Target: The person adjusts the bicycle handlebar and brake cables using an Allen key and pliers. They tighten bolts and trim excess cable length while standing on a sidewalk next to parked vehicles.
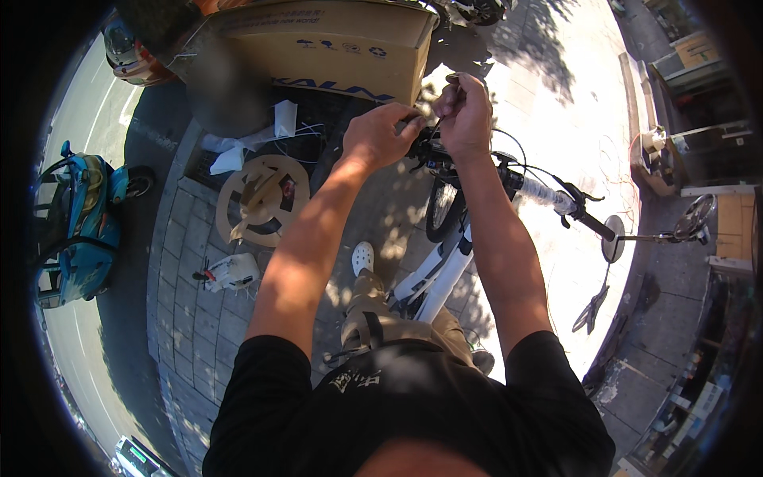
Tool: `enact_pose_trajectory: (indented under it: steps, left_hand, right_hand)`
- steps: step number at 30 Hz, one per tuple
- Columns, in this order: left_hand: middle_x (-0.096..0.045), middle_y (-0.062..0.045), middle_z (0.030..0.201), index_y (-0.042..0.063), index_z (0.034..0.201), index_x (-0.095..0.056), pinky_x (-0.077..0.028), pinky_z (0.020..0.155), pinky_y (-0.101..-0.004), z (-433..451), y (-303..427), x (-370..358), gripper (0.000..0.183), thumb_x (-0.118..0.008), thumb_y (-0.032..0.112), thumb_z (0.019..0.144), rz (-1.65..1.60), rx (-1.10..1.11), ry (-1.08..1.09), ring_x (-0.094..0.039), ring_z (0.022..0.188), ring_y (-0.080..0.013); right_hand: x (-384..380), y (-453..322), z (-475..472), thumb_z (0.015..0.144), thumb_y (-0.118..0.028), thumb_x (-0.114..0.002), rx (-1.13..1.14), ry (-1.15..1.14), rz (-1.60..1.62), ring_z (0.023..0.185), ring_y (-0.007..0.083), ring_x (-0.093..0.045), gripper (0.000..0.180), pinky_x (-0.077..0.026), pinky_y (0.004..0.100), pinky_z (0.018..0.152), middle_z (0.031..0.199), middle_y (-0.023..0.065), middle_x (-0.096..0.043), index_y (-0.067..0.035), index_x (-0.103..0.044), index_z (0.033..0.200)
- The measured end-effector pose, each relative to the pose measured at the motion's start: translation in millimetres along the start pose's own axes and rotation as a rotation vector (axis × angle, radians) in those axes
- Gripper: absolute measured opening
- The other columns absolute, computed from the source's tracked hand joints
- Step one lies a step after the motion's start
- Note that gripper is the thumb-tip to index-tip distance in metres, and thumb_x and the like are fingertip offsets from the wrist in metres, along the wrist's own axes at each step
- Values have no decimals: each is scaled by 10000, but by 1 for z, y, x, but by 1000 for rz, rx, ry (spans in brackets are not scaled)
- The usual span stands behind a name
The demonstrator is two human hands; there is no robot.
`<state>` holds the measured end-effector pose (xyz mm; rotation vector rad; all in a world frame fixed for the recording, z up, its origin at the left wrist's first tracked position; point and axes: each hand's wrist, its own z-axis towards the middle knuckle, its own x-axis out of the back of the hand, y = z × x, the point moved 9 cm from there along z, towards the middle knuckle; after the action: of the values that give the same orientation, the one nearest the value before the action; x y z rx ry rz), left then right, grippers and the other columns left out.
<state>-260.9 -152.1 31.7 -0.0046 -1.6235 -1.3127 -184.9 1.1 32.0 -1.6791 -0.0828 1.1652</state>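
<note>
A bicycle with a white frame (444, 271) stands in front of me. Its handlebar (527, 183) runs from under my hands out to the right, with clear wrap around part of it. My right hand (466, 116) is closed around a thin dark rod-like tool (440, 126), which slants down towards the left part of the bar; its exact kind is unclear. Beside it, my left hand (377, 136) has thumb and forefinger brought together at the left end of the bar. Whether it pinches a small part there is hidden. Black cables and a brake lever (581, 194) show farther right.
Beyond my hands stands a large cardboard box (357, 59). Left on the paving lie a cardboard ring (229, 217), white wrapping (286, 119) and a white bag (233, 272). A blue vehicle (86, 220) is on the road. The bicycle's front wheel (440, 214) is below the bar.
</note>
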Motion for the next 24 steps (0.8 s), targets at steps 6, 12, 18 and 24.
enact_pose_trajectory:
  steps: [6, 12, 18, 24]
  left_hand:
    - [-807, -56, 1093, 227, 1216, -814, -602, 833, -375, -1, -12, -4, 400, -708, 553, 1008, -114, -1, 0, -782, 940, -269]
    - [-816, -63, 1109, 208, 1307, -775, -593, 870, -371, 34, 1, 8, 505, -627, 621, 1056, -481, -111, -23, -780, 969, -242]
    - [-785, -103, 1047, 125, 1218, -755, -581, 823, -420, 50, 66, 35, 423, -619, 506, 1093, 42, -460, -143, -761, 958, -313]
    - [-743, -143, 944, 97, 1073, -743, -579, 768, -478, 28, 84, 49, 367, -612, 440, 1094, 292, -649, -116, -730, 927, -379]
  right_hand:
    - [-11, -26, -36, 1111, -299, -640, 315, 178, -667, 681, 113, -614, 342, -515, 317, 632, 783, 27, -678, 17, -764, 1068]
    - [-36, -58, -55, 1082, -257, -660, 594, 134, -1231, 821, 322, -762, 280, -582, 423, 750, 922, 163, -773, -9, -788, 1112]
    - [-48, -59, -63, 1046, -176, -682, 622, -130, -1428, 864, 417, -748, 156, -585, 470, 738, 942, 204, -747, -29, -729, 1070]
    - [-45, -56, -59, 1040, -173, -693, 493, -313, -1253, 842, 428, -750, 152, -583, 472, 713, 914, 217, -742, -34, -726, 1089]
